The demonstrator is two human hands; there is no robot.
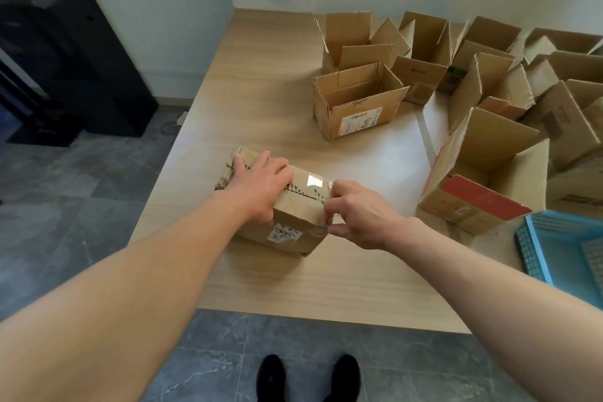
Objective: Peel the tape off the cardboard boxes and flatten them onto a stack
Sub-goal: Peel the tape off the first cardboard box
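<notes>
The right hand (359,215) reaches in with its wrist bent inward and its fingers curled, thumb and fingertips pinching the clear glossy tape (311,182) where it wraps over the right end of a small sealed brown cardboard box (288,233). The left hand (257,186) lies palm-down on the box's top, fingers straight and spread toward the far edge, pressing it down; the forearm stretches in from the lower left. The box sits on the near left part of a light wooden table (261,91), a white scribbled label on its front face. Farther back and to the right stand several open brown cardboard boxes (355,101) with flaps raised – 1 near the right hand has a red side panel (483,192). A light-blue plastic basket (561,245) sits at the table's right edge.
</notes>
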